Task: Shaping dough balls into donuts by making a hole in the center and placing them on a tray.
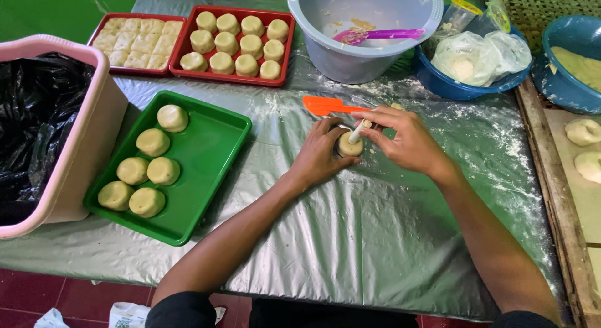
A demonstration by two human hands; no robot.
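Note:
My left hand (pixel 319 156) cups a small round mould filled with pale dough (pixel 348 146) on the plastic-covered table (pixel 375 240). My right hand (pixel 407 140) pinches a short white stick (pixel 357 132) that presses down into the dough. An orange spatula (pixel 328 105) lies just behind both hands. To the left, a green tray (pixel 206 159) holds several round dough pieces (pixel 153 142) along its left side.
A red tray of round dough pieces (pixel 238 45) and a red tray of square pieces (pixel 139 41) sit at the back. A grey tub (pixel 363 49) holds a pink spatula. Blue bowls (pixel 566 71) stand at right. A pink bin with black liner (pixel 56 127) is far left.

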